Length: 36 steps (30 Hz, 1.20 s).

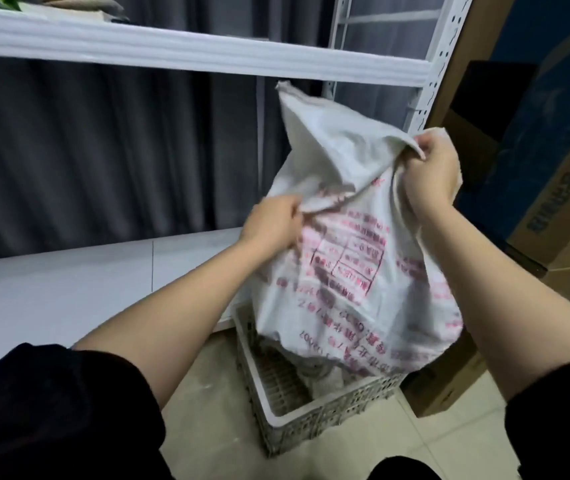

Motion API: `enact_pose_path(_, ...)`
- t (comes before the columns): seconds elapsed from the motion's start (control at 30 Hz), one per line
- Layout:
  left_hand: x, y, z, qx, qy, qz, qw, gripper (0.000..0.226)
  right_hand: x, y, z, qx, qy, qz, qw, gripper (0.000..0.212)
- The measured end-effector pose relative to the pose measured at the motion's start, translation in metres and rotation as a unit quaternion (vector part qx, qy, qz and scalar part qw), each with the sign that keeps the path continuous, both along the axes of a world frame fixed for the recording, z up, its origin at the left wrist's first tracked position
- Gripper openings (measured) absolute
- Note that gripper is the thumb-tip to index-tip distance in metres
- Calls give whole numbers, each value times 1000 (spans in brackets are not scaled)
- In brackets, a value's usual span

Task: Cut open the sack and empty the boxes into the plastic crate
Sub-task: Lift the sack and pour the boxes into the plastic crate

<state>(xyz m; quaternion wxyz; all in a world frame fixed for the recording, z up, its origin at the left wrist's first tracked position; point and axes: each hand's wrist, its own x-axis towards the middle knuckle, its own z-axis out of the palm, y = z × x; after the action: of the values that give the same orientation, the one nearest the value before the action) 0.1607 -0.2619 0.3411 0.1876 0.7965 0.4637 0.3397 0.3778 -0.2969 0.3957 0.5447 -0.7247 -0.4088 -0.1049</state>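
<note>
white woven sack (352, 265) w/ red print was held up over the slotted plastic crate (314, 407), fabric bunched in left hand (271, 223) & pinched in right hand (430, 171); boxes couldn't be made out.

The sack (352, 237) hangs over the far half of the crate (328, 407), blocking it from above, while the near left corner lies open to a reach. Tight on the right: cardboard boxes (532, 216) crowd close, one touching the crate's right end. Overhead runs the upper shelf (172, 46); the lower shelf (69, 289) spreads wide and bare on the left.
</note>
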Motion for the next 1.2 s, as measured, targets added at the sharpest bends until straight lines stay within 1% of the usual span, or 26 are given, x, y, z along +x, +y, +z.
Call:
enact_pose_path(0.03, 1, 1, 3, -9, 0, 7, 1000, 14, -4, 5, 0, 6, 4, 12, 1000, 24)
enact_pose_path(0.07, 3, 1, 1, -13, 14, -8, 1000, 15, -8, 9, -2, -24, -6, 26, 999, 21)
enact_pose_path(0.1, 4, -1, -2, -41, 40, -21, 998, 16, -9, 13, -5, -53, -27, 40, 997, 19)
enact_pose_path(0.13, 5, -1, -8, -51, 47, -28, 997, 16, -7, 16, -5, -55, -44, 43, 997, 21)
enact_pose_path(0.2, 4, -5, -15, -63, 33, -31, 997, 20, -8, 14, 4, -20, -55, 58, 997, 24)
enact_pose_path(0.27, 8, -8, -19, -76, 66, -57, 993, 22, -12, 12, 9, -18, -89, 58, 994, 20)
enact_pose_path(0.3, 9, -9, -18, -82, 61, -50, 993, 23, -12, 12, 11, 4, -102, 49, 994, 19)
enact_pose_path(0.33, 9, -7, -15, -73, 26, -37, 996, 22, -11, 12, 14, 32, -102, 48, 993, 20)
enact_pose_path(0.37, 10, -6, -12, -67, 10, -27, 997, 19, -8, 12, 17, 34, -98, 50, 993, 22)
enact_pose_path(0.43, 11, -5, -9, -57, 35, -37, 997, 16, -7, 7, 25, 20, -75, 38, 996, 23)
enact_pose_path(0.5, 13, -5, -5, -29, -12, -8, 999, 21, -7, 4, 34, 104, -65, 23, 992, 22)
enact_pose_path(0.53, 15, -7, -4, -23, -23, -5, 999, 20, -9, 5, 37, 113, -75, 33, 990, 22)
enact_pose_path(0.6, 18, -12, -6, -50, 37, -34, 997, 17, -18, 6, 37, -7, -121, 55, 991, 23)
enact_pose_path(0.63, 17, -12, -8, -57, 40, -36, 997, 19, -16, 8, 34, -35, -123, 48, 991, 25)
enact_pose_path(0.73, 12, -8, -9, -60, -98, -11, 993, 25, -8, 8, 37, 55, -62, 13, 996, 22)
enact_pose_path(0.77, 12, -9, -10, -94, -96, -29, 991, 26, -8, 9, 35, 42, -63, 21, 997, 23)
enact_pose_path(0.83, 13, -9, -15, -148, -59, -72, 985, 29, -12, 10, 31, -3, -88, 26, 996, 23)
enact_pose_path(0.9, 11, -7, -16, -147, -58, -67, 985, 23, -16, 8, 27, 7, -90, 20, 996, 24)
enact_pose_path(0.93, 8, -5, -18, -152, -49, -61, 985, 27, -17, 6, 24, 5, -80, 24, 996, 24)
enact_pose_path(0.97, 5, -3, -19, -163, -14, -56, 985, 51, -15, 5, 20, -5, -69, 26, 997, 23)
enact_pose_path(1.0, 2, -3, -22, -173, 48, -56, 982, 82, -15, 3, 16, -16, -63, 24, 998, 22)
enact_pose_path(1.03, 1, -5, -25, -178, 115, -56, 976, 105, -16, 3, 12, -29, -59, 23, 998, 22)
enact_pose_path(1.07, 1, -9, -28, -180, 167, -66, 967, 118, -19, 1, 8, -43, -62, 25, 997, 21)
enact_pose_path(1.1, 4, -14, -32, -189, 194, -82, 959, 124, -25, 0, 7, -51, -66, 30, 996, 20)
enact_pose_path(1.13, 9, -18, -36, -206, 198, -96, 954, 127, -32, -2, 6, -54, -73, 39, 995, 19)
enact_pose_path(1.2, 24, -25, -40, -245, 145, -111, 952, 128, -43, -1, 3, -66, -73, 78, 992, 16)
